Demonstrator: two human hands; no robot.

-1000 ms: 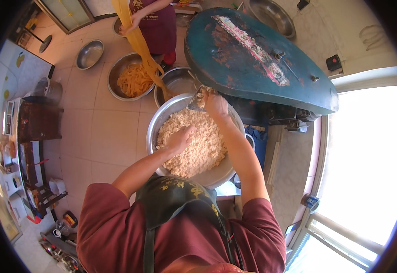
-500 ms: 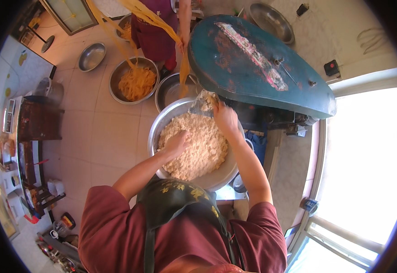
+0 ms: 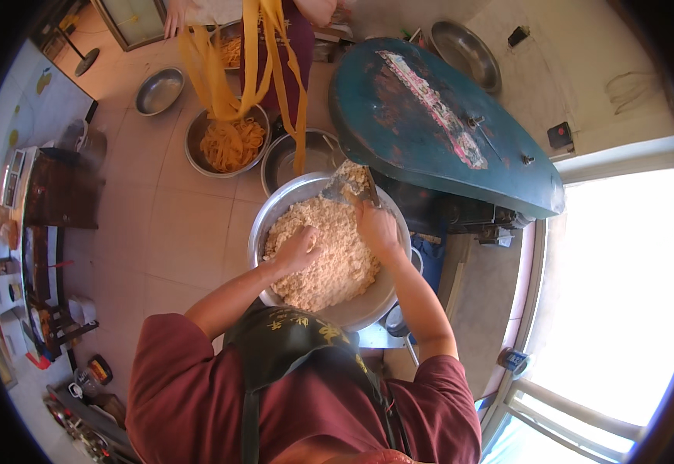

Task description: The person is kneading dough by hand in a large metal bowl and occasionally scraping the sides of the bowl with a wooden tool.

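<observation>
In front of me stands a large metal bowl [image 3: 257, 232] holding pale, crumbly dough [image 3: 333, 278]. My left hand [image 3: 297, 251] is on the dough at the left, its fingers curled round some of the crumbs. At the bowl's far right side, my right hand [image 3: 378, 230] grips the handle of a flat, wide-bladed scraper [image 3: 345, 185]. Dough clings to the blade, which is raised near the far rim.
A green machine housing [image 3: 422, 116] rises close at the right. Beyond my bowl are an uncovered metal basin [image 3: 277, 158] and a bowl of orange noodle strips [image 3: 233, 147]. A co-worker in a purple apron [image 3: 300, 58] handles long yellow dough sheets [image 3: 252, 69].
My right hand and the scraper have come down a little toward me. My left hand stays on the dough. The co-worker's dough sheets have swung, and a hand now shows at the upper left.
</observation>
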